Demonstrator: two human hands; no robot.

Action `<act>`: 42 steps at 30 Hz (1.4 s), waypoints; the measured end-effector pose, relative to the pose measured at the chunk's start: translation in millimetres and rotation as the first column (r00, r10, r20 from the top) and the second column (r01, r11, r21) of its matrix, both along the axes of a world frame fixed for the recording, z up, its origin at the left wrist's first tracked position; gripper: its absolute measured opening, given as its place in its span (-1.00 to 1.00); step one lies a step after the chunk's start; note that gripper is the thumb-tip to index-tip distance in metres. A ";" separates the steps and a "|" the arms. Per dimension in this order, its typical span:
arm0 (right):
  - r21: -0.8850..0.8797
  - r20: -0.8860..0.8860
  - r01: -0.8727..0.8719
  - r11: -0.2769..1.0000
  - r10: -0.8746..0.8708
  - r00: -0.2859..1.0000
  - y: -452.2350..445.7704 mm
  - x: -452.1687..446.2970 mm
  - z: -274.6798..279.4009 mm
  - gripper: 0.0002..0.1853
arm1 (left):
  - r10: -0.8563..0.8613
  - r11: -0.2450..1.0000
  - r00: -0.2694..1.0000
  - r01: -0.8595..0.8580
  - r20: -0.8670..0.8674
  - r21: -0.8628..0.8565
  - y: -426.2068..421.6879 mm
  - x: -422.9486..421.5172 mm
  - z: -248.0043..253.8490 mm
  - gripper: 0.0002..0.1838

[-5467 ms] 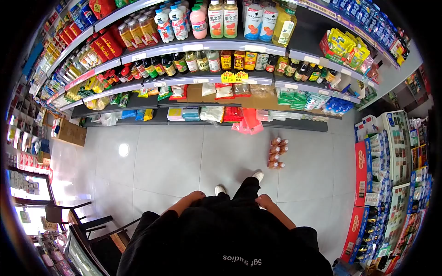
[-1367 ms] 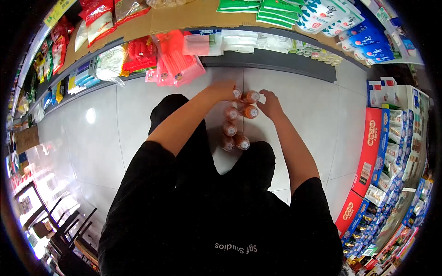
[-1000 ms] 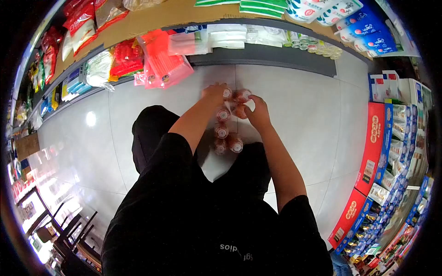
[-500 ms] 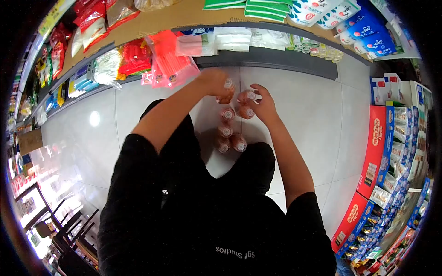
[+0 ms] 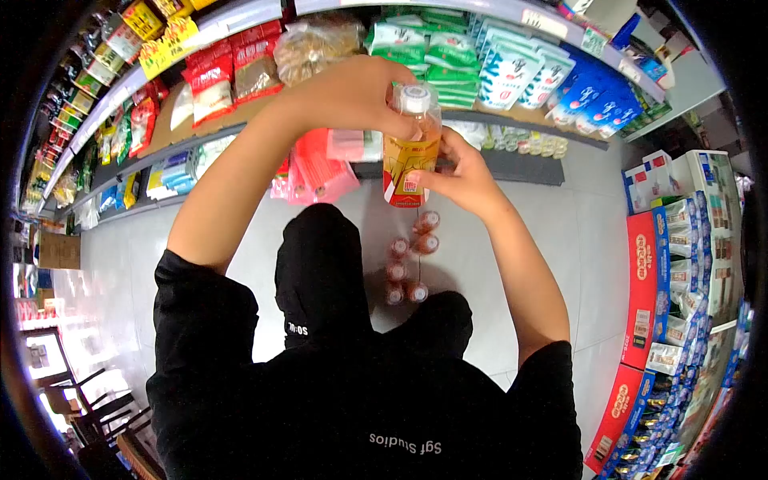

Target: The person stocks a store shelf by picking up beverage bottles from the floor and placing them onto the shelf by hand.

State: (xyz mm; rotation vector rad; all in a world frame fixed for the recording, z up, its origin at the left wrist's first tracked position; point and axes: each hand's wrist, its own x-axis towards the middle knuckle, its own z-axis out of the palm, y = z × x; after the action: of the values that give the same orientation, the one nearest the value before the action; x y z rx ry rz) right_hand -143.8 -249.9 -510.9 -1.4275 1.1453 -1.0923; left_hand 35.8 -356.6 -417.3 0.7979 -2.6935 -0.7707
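Up in front of my chest, close to the camera, is a bottle [image 5: 412,156] with a white cap and a yellow and red label, held upright. My left hand [image 5: 368,94] is closed around its upper part from the left and behind. On the right side, the fingers of my right hand [image 5: 462,178] press against its lower label. Below, several similar capped bottles [image 5: 396,272] with reddish-brown contents stand on the pale floor tiles between my knees. Part of the held bottle's far side is hidden.
A shelf ahead carries green and white bags [image 5: 448,52], blue bags [image 5: 596,94] and red bags [image 5: 210,84]. Pink packs [image 5: 320,170] hang over the lower shelf's edge. Red display boxes [image 5: 640,280] line the right side. Dark chairs [image 5: 88,400] stand at lower left.
My left hand has raised one bottle from the floor group towards the camera. My right hand has left the standing bottles and come up to it. The view has tilted up towards the shelf.
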 end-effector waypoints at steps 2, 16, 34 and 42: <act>-0.087 -0.003 0.011 0.996 -0.011 1.000 -0.4 0.1 17.9 -0.33 | 0.063 0.997 0.993 -0.058 -0.104 0.053 4.7 1.1 14.2 -0.27; -0.515 0.107 0.135 0.847 -0.093 0.990 -16.0 15.9 192.3 -0.36 | 0.124 0.992 0.731 -0.068 -0.671 0.109 38.3 41.0 118.6 -0.60; -0.909 0.050 0.078 0.410 -0.078 0.996 -218.2 43.8 410.3 -0.39 | -0.068 0.998 0.383 0.037 -0.921 -0.058 -104.4 9.6 290.4 -0.37; -0.754 0.025 0.115 0.646 -0.146 0.989 -268.9 39.7 401.2 -0.44 | 0.172 0.980 0.489 0.003 -0.855 0.199 -132.6 7.6 292.4 -0.31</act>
State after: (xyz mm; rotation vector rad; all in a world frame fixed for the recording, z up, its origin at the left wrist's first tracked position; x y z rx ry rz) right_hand -104.0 -518.8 -109.7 -2.0253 0.8371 -1.7918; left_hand 43.5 -489.2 -124.9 0.3705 -1.6456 -1.0343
